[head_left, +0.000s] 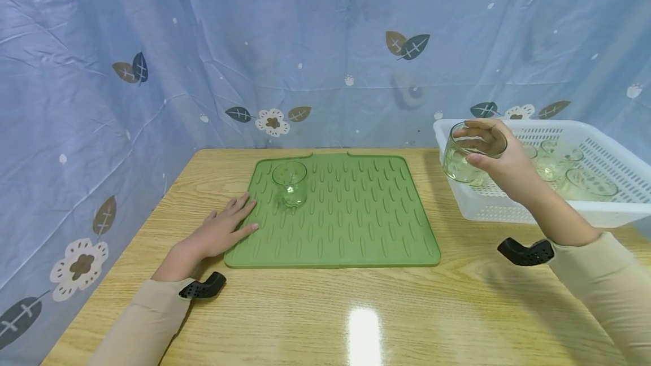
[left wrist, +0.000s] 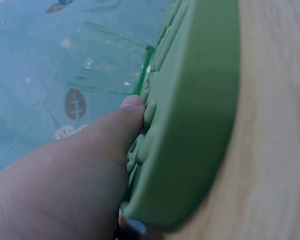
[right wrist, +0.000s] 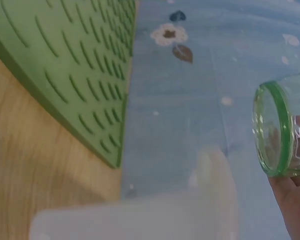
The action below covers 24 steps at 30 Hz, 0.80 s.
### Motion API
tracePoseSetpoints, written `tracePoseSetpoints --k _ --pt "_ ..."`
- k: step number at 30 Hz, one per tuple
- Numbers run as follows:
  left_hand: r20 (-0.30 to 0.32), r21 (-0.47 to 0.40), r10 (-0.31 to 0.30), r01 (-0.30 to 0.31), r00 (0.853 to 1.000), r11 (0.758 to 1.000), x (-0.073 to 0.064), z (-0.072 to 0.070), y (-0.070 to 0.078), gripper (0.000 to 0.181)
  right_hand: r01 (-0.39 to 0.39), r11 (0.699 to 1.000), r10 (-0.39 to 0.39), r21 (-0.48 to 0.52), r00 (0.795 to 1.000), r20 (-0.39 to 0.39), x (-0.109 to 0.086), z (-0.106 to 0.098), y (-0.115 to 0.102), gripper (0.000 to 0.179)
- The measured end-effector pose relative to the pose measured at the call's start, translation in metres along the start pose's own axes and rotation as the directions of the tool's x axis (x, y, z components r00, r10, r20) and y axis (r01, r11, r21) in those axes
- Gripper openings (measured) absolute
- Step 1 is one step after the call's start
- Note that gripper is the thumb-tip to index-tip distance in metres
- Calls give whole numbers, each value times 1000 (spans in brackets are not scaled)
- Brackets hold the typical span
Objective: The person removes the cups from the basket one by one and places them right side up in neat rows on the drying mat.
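My right hand [head_left: 500, 157] grips a clear, green-tinted drinking glass [head_left: 460, 161] above the near left corner of a white plastic basket [head_left: 488, 210]. In the right wrist view the thick base of this glass [right wrist: 275, 130] faces left, with fingers behind it. A similar glass [head_left: 292, 185] stands upright on the left part of a green ridged drying mat [head_left: 346, 225]. My left hand [head_left: 221, 230] lies spread at the mat's left edge, its fingertips on the mat. Seen from the left wrist, the thumb [left wrist: 132, 107] rests on the mat's ridges, with the standing glass beyond.
Several more glasses [head_left: 590, 182] sit inside the basket at the right. Mat and basket stand on a wooden table [head_left: 285, 309]. A blue patterned curtain [head_left: 330, 61] hangs behind the table and along its left side.
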<state>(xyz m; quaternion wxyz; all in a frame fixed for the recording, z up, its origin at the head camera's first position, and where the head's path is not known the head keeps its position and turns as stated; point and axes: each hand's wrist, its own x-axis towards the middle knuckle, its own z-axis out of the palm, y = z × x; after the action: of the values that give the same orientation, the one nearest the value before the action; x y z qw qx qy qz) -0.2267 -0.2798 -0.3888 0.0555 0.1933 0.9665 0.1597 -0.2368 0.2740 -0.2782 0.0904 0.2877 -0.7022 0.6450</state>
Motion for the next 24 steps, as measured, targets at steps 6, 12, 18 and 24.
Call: tracePoseSetpoints --k 6,12,18,24 --pt "-1 6 1 -1 1000 1000 1 1 -2 75 26 999 -26 20 1000 -11 4 20 5 47" --pt "-3 2 2 -2 1000 1000 0 1 -2 76 2 1000 -2 20 1000 -7 10 39 9 49" --pt "-5 12 2 -2 1000 1000 0 1 -3 76 -53 999 53 -6 999 -2 18 57 17 51" --pt "-7 10 2 -2 1000 1000 0 1 -2 76 -65 998 65 5 998 -11 22 72 27 49"
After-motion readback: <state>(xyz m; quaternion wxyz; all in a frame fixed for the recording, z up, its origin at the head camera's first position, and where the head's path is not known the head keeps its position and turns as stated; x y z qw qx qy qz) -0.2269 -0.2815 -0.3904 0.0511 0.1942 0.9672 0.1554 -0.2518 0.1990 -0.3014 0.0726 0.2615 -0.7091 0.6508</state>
